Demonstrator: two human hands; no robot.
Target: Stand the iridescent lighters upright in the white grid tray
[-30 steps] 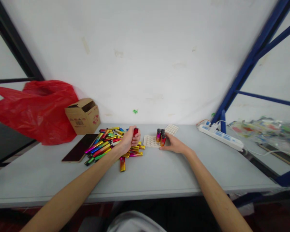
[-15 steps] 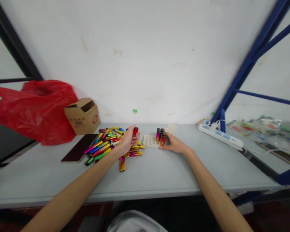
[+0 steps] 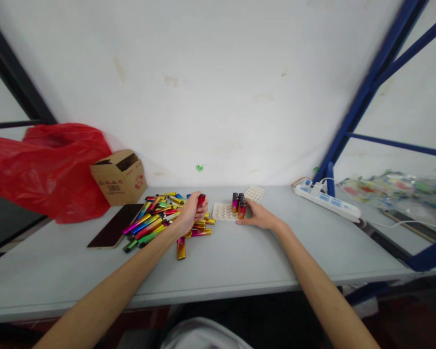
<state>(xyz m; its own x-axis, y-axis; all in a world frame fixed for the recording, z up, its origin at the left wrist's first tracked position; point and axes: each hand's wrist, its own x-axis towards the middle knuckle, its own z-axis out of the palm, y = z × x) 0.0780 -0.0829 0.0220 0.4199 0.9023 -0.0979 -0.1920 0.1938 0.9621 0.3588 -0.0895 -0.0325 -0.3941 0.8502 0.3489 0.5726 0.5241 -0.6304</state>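
On the dimpled tray, only a few lighters stand by the spread-fingered right hand, the left hand curls fingers round a red lighter, and a large pile is left.

The nine-o'clock edge cut off the red bag. Just off centre toward seven o'clock, the left fingers hid most of a red lighter. At three o'clock, plastic-wrapped goods blurred together.
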